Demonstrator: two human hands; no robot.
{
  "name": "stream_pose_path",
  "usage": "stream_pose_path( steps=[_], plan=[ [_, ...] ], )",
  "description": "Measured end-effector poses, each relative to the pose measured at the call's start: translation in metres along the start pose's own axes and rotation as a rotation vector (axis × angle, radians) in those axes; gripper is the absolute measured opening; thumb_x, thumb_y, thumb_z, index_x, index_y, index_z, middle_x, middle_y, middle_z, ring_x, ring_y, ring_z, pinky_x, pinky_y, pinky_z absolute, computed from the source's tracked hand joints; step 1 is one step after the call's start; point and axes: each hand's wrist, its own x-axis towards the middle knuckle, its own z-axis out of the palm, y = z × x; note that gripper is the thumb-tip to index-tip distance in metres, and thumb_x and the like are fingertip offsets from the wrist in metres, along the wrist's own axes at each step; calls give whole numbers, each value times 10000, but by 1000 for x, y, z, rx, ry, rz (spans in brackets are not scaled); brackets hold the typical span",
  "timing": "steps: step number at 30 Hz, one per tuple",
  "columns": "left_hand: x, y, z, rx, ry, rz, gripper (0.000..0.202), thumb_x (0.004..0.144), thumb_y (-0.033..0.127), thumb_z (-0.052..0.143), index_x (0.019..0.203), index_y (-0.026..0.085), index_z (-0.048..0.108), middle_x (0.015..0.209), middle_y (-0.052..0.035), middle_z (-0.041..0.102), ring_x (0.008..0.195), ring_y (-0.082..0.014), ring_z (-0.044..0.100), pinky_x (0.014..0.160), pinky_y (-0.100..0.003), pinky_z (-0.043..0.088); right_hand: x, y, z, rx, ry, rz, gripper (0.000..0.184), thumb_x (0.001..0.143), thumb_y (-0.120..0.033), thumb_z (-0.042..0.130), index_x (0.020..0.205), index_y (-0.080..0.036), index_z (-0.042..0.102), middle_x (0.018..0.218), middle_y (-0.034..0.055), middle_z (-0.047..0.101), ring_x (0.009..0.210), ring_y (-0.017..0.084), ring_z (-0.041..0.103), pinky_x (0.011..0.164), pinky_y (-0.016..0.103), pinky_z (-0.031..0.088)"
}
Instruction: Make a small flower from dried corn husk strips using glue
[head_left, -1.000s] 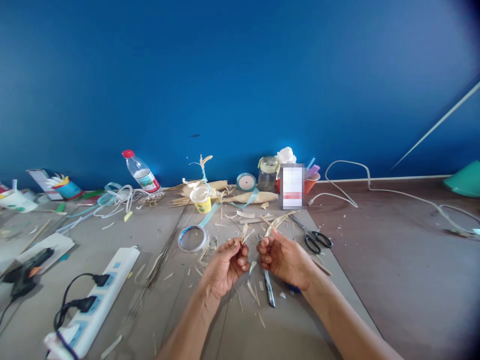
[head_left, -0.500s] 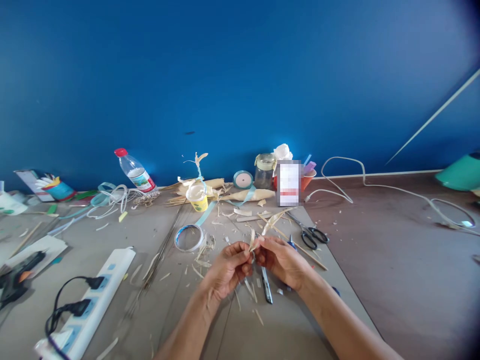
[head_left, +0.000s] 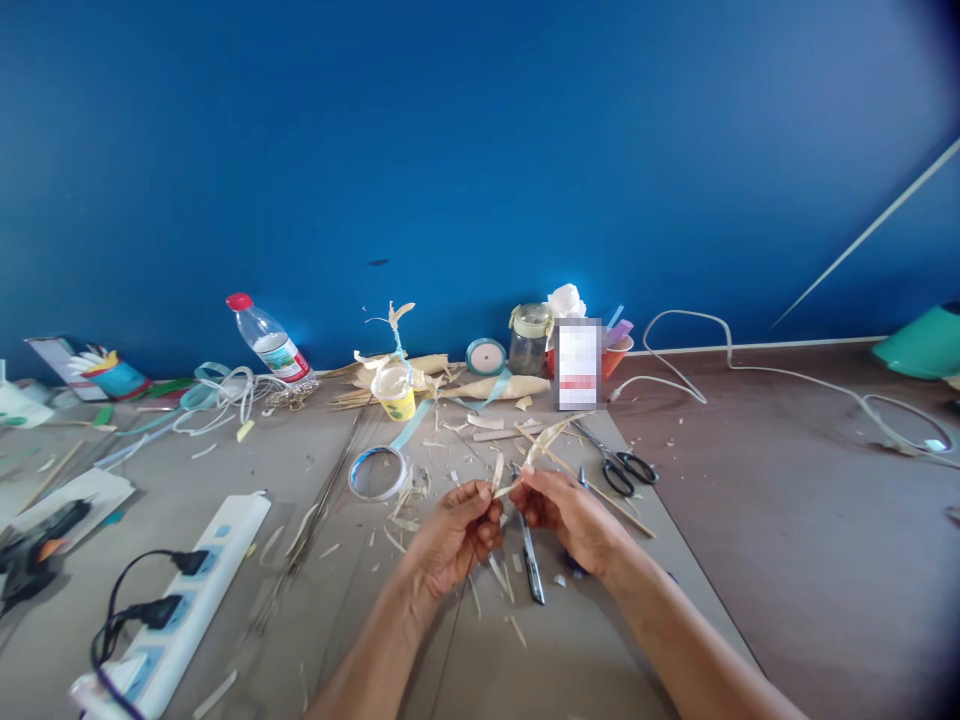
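Observation:
My left hand (head_left: pixel 459 532) pinches a thin pale strip of dried husk (head_left: pixel 507 491) between thumb and fingertips. At its other end my right hand (head_left: pixel 576 515) grips the strip too, so it spans the short gap between the hands. A short piece of husk stands up above the left fingertips, and a wider curled husk piece (head_left: pixel 551 438) rises past the right fingers; whether they join the strip is unclear. A utility knife (head_left: pixel 533 572) lies on the table just below and between my hands. Black-handled scissors (head_left: pixel 628 473) rest beyond my right hand.
Husk scraps surround a tape roll (head_left: pixel 403 480). Behind stand a yellow cup (head_left: pixel 399 406) with a twig, dried husks (head_left: pixel 495 387), a glass jar (head_left: pixel 529 352) and a tilted bottle (head_left: pixel 282 353). A power strip (head_left: pixel 219 562) with plugged-in cords lies left; a white cable (head_left: pixel 795 378) runs right.
My hands have drawn slightly apart. The husk strip, bunched at the fingertips before, now shows stretched across the gap between them.

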Motion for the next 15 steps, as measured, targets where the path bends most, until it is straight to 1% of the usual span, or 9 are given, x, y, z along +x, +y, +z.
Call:
stream_pose_path(
  steps=[3, 5, 7, 9, 12, 15],
  plan=[
    [0, 0, 1, 11, 1, 7, 216, 674, 242, 711, 710, 132, 529, 595, 20, 526, 446, -26, 396, 470, -171, 313, 0, 2, 2, -133, -16, -69, 340, 696, -459, 639, 575, -148, 580, 556, -19, 515, 514, 84, 382, 525, 238, 284],
    [0, 0, 3, 19, 11, -1, 220, 660, 227, 722, 706, 130, 530, 580, 23, 523, 442, -26, 398, 471, -169, 309, 0, 2, 3, -171, -12, -73, 307, 686, -419, 654, 562, -154, 560, 534, -32, 482, 518, 86, 367, 531, 243, 276],
    [-1, 0, 4, 26, 20, -18, 228, 648, 226, 731, 709, 133, 533, 575, 24, 526, 441, -28, 403, 476, -171, 311, 0, 1, 3, -176, -8, -56, 264, 668, -383, 665, 573, -158, 566, 526, -38, 470, 518, 89, 366, 536, 249, 275],
    [-1, 1, 5, 33, 18, -36, 232, 657, 258, 724, 706, 129, 538, 583, 17, 535, 442, -33, 411, 476, -176, 315, -1, 0, 3, -173, -22, -46, 236, 663, -366, 659, 586, -157, 579, 522, -40, 472, 515, 88, 363, 537, 253, 271],
    [0, 1, 5, 35, 14, -55, 250, 691, 322, 688, 685, 118, 543, 581, 4, 541, 435, -43, 419, 462, -186, 316, -3, -3, 3, -181, -30, -51, 237, 662, -357, 648, 562, -156, 572, 509, -44, 461, 507, 84, 352, 532, 254, 261],
    [0, 0, 4, 35, 4, -75, 244, 699, 317, 681, 673, 119, 542, 566, 6, 538, 417, -44, 412, 449, -189, 310, -4, -6, 5, -175, -36, -42, 241, 656, -358, 649, 550, -156, 570, 505, -40, 466, 504, 85, 352, 531, 256, 259]
  ],
)
